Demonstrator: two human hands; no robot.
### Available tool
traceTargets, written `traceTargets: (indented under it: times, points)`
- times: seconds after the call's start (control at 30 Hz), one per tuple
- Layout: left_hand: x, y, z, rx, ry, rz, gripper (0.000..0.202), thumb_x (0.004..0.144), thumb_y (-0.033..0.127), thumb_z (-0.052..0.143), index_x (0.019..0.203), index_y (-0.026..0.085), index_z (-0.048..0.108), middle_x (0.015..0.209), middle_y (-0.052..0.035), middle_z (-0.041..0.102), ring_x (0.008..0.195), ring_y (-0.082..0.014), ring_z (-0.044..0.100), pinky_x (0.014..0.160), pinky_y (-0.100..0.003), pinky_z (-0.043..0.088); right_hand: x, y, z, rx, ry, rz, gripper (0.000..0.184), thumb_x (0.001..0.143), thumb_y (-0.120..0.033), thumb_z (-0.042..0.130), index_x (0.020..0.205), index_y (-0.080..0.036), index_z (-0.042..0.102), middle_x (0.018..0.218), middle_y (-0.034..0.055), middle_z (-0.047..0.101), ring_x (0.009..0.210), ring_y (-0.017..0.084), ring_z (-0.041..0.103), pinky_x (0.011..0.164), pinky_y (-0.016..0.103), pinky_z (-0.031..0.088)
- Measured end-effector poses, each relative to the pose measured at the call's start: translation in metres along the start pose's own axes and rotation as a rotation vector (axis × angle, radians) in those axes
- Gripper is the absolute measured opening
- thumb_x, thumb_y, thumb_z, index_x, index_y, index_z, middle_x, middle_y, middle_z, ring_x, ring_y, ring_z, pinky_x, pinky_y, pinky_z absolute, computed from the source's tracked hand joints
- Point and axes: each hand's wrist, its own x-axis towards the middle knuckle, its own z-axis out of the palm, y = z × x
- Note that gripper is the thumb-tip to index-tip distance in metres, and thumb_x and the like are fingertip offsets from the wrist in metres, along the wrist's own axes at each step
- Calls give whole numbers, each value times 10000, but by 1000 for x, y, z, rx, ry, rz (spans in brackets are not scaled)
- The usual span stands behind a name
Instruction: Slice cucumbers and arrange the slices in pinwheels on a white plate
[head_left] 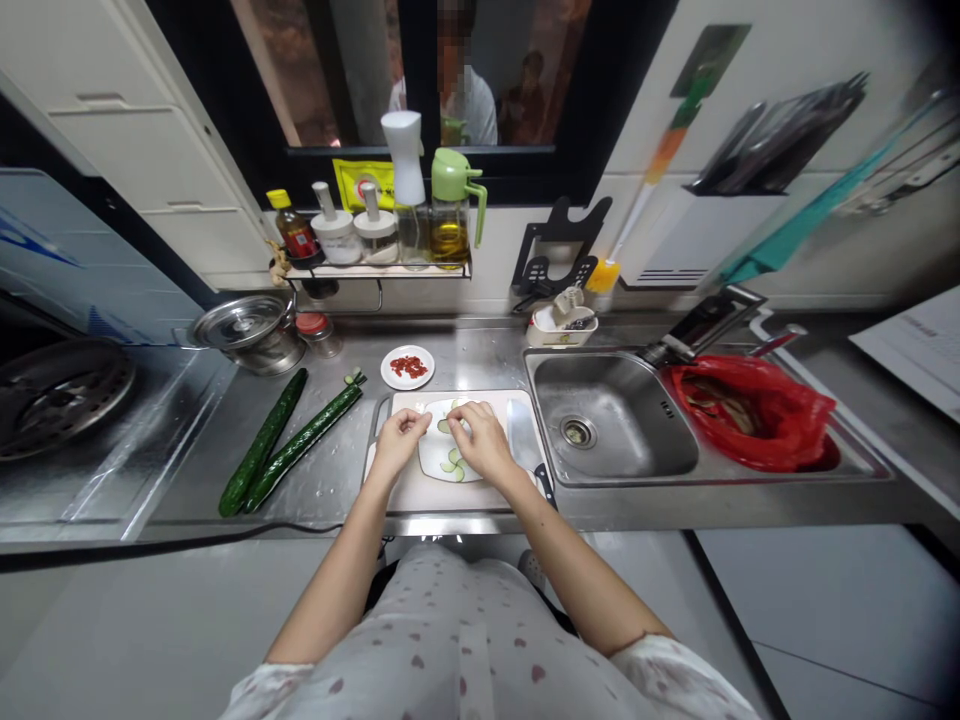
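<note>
Top's (450, 640) whitish with little kinda dusky-pink hearts (538, 673) scattered on it, plus a plain pale strip (474, 665) down the front, loose patterned sleeves (671, 672).

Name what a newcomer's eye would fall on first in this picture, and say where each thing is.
The bright red plastic bag leaps out, bulging over the right end of the sink. Two long green cucumbers lie on the steel counter at the left. In the centre, the left hand and right hand are at a white plate bearing pale green slices.
</note>
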Motion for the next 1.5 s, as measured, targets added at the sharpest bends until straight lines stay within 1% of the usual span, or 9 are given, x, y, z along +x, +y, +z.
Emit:
traceTargets:
  times: [0.07,0.13,0.2,0.37,0.63,0.93,1.1,1.37,1.5]
  points:
    - [-1,0,1,-1,-80,-80,440,754,593,608,633,171,631,593,-42,629,613,-144,549,596,-257,394,0,2,0,-19,16,-25,203,938,-224,437,899,-213,636,909,61,624,906,212,499,817,330,409]
    - [-4,2,4,-47,-165,-158,507,776,642,551,656,163,663,577,-55,633,573,-139,531,553,-254,367,-1,3,0,-49,13,-59,214,943,-229,436,932,-216,649,923,68,619,926,218,494,825,335,408]
    - [-6,4,8,-92,-196,-196,491,764,635,570,701,161,682,604,-53,647,557,-130,516,533,-249,348,-3,4,1,-77,-2,-95,224,945,-231,439,968,-224,662,949,73,617,946,223,488,832,343,409]
    - [-6,5,11,-140,-135,-163,333,666,501,710,728,176,674,650,-34,662,588,-128,519,548,-245,346,-5,8,5,-83,-36,-131,242,948,-232,436,1006,-238,670,977,78,615,974,228,485,843,359,413]
    - [-1,3,7,-187,-47,-168,214,597,339,751,712,171,686,670,-28,673,657,-139,580,600,-241,399,-4,12,14,-29,-30,-67,201,942,-238,442,941,-223,642,946,69,627,947,223,498,815,339,419]
    - [9,-13,2,-178,-30,-108,307,547,391,800,713,160,687,676,-25,672,681,-144,590,679,-264,444,1,18,28,79,-73,28,156,912,-229,469,844,-214,609,885,42,634,876,199,514,804,318,409]
    - [15,-27,0,-182,-33,-126,317,530,377,816,712,158,677,684,-22,666,714,-158,611,739,-297,455,4,25,38,143,-109,81,129,881,-201,494,820,-203,608,829,23,631,816,174,534,769,288,407]
    - [24,-50,-3,-133,-9,-163,338,503,372,811,718,148,678,707,-11,661,679,-134,583,712,-274,451,6,37,55,262,-200,228,128,838,-184,517,819,-178,643,758,0,640,716,131,547,686,233,401]
    - [32,-66,-5,-78,-21,-181,323,517,363,798,727,141,693,717,-21,669,677,-135,586,709,-271,453,6,47,66,244,-260,289,121,831,-183,532,820,-173,652,780,5,664,713,124,560,675,220,394]
